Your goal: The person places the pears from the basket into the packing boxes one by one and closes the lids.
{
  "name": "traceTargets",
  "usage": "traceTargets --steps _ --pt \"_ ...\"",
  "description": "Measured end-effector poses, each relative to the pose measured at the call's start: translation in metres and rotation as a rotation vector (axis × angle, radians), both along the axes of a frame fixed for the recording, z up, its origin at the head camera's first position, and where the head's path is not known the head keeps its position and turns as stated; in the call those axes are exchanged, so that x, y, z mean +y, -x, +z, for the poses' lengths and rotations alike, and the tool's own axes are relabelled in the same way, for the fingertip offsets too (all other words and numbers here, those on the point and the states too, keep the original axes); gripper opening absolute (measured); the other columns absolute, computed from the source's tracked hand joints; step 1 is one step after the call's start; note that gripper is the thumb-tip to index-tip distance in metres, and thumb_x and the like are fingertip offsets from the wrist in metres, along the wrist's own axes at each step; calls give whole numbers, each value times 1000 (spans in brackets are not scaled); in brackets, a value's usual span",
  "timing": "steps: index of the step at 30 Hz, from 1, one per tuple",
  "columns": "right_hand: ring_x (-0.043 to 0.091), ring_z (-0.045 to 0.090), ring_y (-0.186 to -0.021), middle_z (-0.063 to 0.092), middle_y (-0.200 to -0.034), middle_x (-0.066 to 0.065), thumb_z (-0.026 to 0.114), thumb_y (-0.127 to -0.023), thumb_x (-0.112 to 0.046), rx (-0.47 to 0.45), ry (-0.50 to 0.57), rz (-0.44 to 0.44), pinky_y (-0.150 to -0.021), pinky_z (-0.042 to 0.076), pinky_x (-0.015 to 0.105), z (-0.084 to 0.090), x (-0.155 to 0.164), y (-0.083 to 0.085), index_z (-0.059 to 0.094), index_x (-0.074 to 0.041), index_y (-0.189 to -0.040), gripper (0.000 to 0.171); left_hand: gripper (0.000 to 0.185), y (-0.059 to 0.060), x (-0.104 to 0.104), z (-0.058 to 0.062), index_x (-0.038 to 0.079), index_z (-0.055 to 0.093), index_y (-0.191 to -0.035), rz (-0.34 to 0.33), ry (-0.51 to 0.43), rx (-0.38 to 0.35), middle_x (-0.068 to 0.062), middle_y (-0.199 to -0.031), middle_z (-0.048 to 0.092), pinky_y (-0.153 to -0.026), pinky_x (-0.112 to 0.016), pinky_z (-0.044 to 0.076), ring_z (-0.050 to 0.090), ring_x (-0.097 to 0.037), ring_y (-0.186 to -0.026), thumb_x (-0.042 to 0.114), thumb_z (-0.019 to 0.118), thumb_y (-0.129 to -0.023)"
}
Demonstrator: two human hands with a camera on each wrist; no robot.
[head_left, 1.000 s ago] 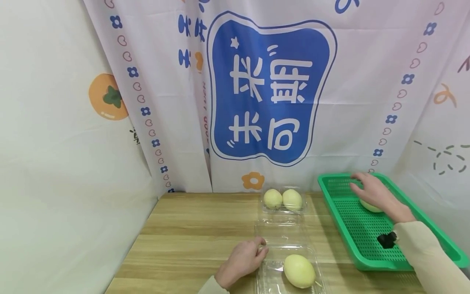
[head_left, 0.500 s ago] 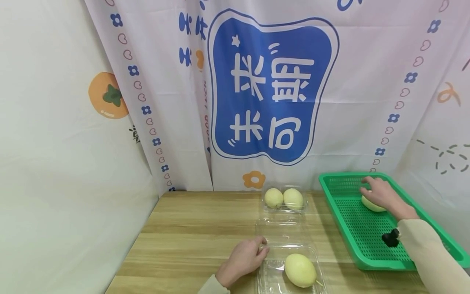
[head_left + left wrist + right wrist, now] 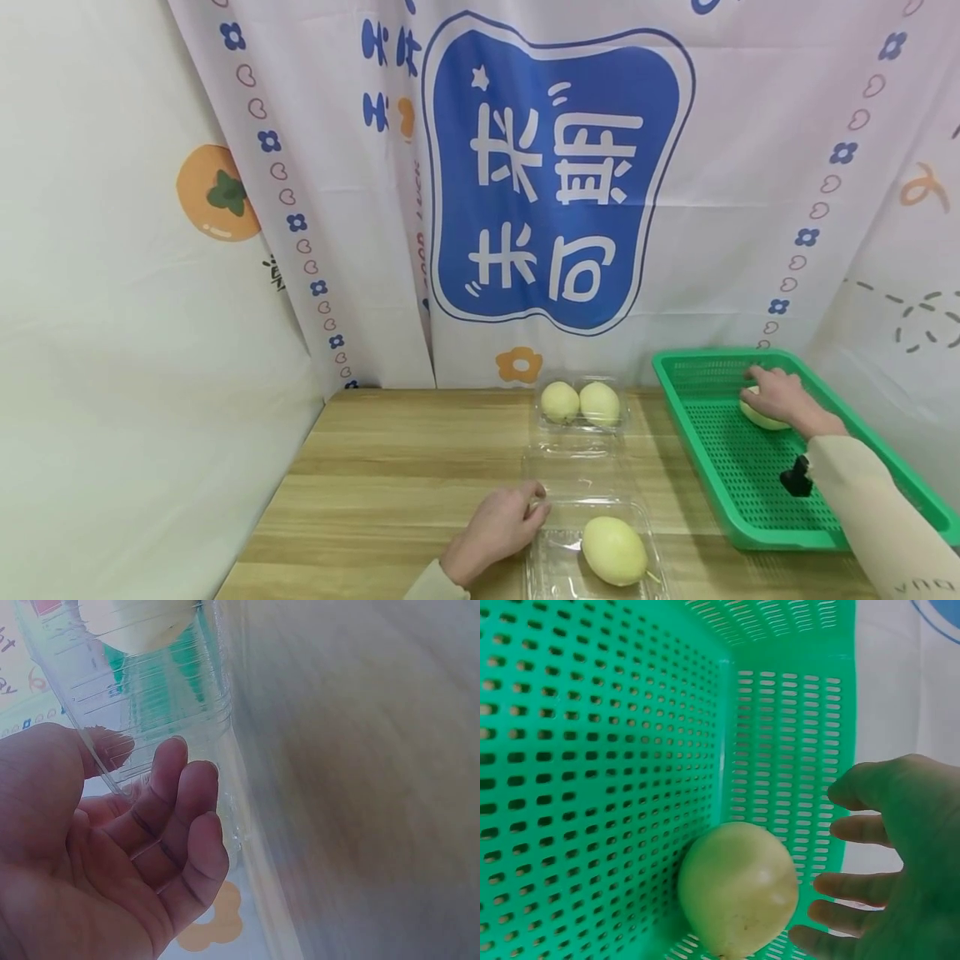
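Head cam first: the biggest lettering I could read on my feed was on the blue patch (image 3: 543,212) at upper center, white characters lying on their side, 未来可期. Just left of it, small reddish capitals ran along a curtain fold (image 3: 420,221), GOOD LUCK as far as I could tell. The left hand (image 3: 497,531) was at bottom center, fingers bent at the left edge of an open clear box (image 3: 555,575) with one yellow fruit (image 3: 615,550) inside. Above that, a second clear box (image 3: 581,429) held two pale fruits (image 3: 579,403). Over at lower right, the right hand (image 3: 783,394) was above the basket fruit (image 3: 763,417) in a green basket (image 3: 720,492). The sleeve (image 3: 873,492) had dark marks near the bottom edge that I couldn't read.

Left wrist cam: I had the thumb showing through ribbed plastic at left and the fingers loosely curled, so the hand was pinching the box's corner. Some lettering at the upper left was cut off.

Right wrist cam: the basket fruit sat at bottom center by the slotted wall. The hand came in from the right, fingers spread and holding nothing, just beside the fruit.
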State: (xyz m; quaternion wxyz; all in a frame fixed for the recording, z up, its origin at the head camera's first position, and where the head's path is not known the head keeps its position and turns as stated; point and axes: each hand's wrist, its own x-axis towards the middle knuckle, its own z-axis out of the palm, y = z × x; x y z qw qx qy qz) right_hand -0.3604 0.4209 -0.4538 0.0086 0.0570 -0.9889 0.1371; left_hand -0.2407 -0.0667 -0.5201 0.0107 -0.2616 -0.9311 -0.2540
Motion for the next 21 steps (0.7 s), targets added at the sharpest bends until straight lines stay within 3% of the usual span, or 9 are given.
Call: traceTargets --steps 10,21 --pt "67 32 -116 44 -126 47 49 -94 -22 -14 -30 -13 -97 21 77 -16 13 5 42 20 -131 56 27 1 0 -2 9 64 -116 -14 -30 -17 15 -51 37 -40 -17 32 31 1 -41 30 56 -99" --pt "70 27 -117 38 -130 50 50 -94 -20 -31 -3 -24 -99 17 79 -22 14 3 40 19 -133 57 27 0 0 -2 11 64 -115 -7 -21 -19 15 -51 38 -41 -17 33 32 1 -41 31 56 -99"
